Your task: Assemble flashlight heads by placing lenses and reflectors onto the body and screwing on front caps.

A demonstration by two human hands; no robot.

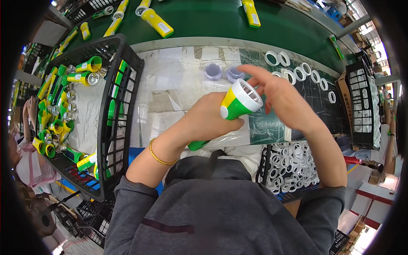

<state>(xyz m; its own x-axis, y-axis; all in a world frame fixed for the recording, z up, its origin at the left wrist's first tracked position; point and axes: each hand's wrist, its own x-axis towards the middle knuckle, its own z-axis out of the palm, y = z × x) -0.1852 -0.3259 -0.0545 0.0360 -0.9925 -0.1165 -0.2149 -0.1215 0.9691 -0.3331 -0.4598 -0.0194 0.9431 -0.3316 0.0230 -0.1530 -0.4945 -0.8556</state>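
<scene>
My left hand (206,115) is wrapped round a green and yellow flashlight (239,104) with a white ring on its head. The head tilts up to the right, and the green tail shows below my palm. Just right of that head is my right hand (284,100), its fingers bent and apart, with nothing visible in them. Its index finger reaches over a clear plastic cup-shaped piece (233,75), partly covering it from this view. A second clear cup (213,72) stands to the left. Several white rings (299,74) lie on the worktop to the right.
On the left a black crate (111,140) holds several green and yellow flashlight bodies. A lower crate (265,163) of white rings sits near my right elbow. More flashlights (157,23) lie on the green belt (204,23) beyond the worktop. Another black crate (361,106) stands at far right.
</scene>
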